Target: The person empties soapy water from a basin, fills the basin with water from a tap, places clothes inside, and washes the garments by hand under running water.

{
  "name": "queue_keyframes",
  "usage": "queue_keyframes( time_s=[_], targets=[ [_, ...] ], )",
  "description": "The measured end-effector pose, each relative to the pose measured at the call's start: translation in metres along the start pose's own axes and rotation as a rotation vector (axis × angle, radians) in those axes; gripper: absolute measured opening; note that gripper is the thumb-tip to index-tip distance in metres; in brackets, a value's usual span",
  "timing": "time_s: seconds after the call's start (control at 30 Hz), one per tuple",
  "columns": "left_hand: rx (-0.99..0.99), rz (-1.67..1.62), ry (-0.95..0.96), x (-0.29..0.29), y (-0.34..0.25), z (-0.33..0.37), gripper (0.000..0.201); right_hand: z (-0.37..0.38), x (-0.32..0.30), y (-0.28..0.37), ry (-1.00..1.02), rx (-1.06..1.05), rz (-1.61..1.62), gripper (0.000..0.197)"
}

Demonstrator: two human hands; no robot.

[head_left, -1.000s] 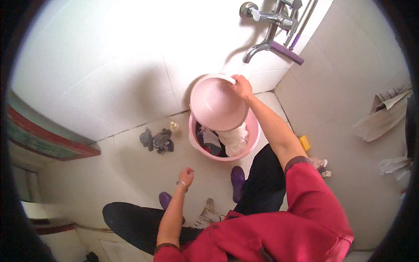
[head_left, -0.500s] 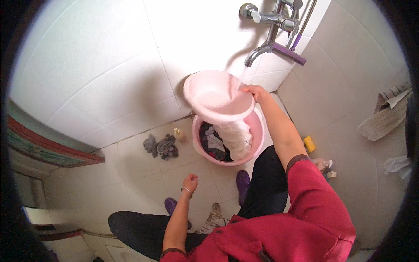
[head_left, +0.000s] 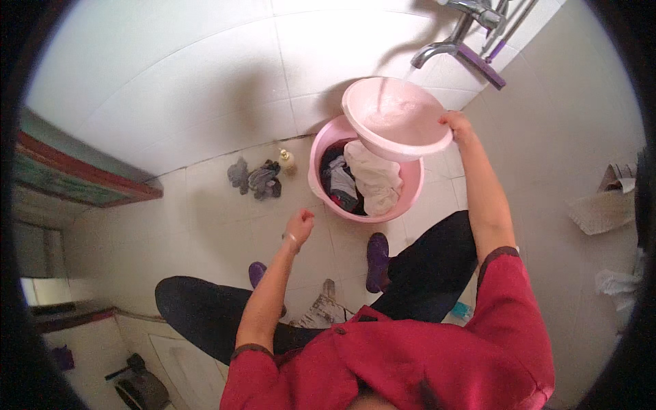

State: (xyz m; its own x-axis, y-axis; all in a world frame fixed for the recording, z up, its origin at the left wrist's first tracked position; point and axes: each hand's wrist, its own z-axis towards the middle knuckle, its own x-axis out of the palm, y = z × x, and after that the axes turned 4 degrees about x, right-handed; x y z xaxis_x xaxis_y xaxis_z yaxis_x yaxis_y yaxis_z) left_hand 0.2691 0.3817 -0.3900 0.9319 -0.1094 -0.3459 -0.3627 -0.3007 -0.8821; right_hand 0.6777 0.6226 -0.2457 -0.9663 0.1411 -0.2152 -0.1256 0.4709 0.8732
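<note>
Red edges a flat green panel (head_left: 82, 174) by the wall on the far left. Next, a dark grey crumpled cloth (head_left: 264, 180) lies in two clumps on the pale tile floor (head_left: 219, 225). Below it, one purple shoe (head_left: 257, 272) peeks out beside the person's arm. Just right of the grey cloth stands a small pale bottle with a pump top (head_left: 287, 161). The left hand (head_left: 299, 225) hangs over the floor, with a shiny band on its wrist. Its fingers bend in loosely and I see nothing in them, but I cannot tell if they are curled up all the way. To its right, a big pink round tub (head_left: 316, 181) sits on the floor, with dark, grey and white clothes (head_left: 372, 179) inside. Another purple shoe (head_left: 376, 262) is just below the tub. Over the tub's upper right part is a small pale pink round basin (head_left: 427, 126), tipped a bit. A silver metal tap (head_left: 436, 50) sticks out above it, and thin water falls from its mouth. The right hand (head_left: 458, 125) grips the basin's right rim. Farther right, a light grey cloth (head_left: 601, 208) hangs near the wall.
</note>
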Motion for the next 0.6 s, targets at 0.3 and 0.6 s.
queue_keyframes(
  time_s=[0.3,0.6],
  targets=[
    [-0.014,-0.147,-0.021,-0.013,-0.044,0.050,0.016,-0.014,-0.005,-0.002,-0.369,-0.302,-0.274,0.039],
    [-0.318,-0.421,0.091,-0.026,-0.037,0.077,0.023,-0.181,0.138,0.062,-0.062,-0.806,-0.719,0.042]
  ],
)
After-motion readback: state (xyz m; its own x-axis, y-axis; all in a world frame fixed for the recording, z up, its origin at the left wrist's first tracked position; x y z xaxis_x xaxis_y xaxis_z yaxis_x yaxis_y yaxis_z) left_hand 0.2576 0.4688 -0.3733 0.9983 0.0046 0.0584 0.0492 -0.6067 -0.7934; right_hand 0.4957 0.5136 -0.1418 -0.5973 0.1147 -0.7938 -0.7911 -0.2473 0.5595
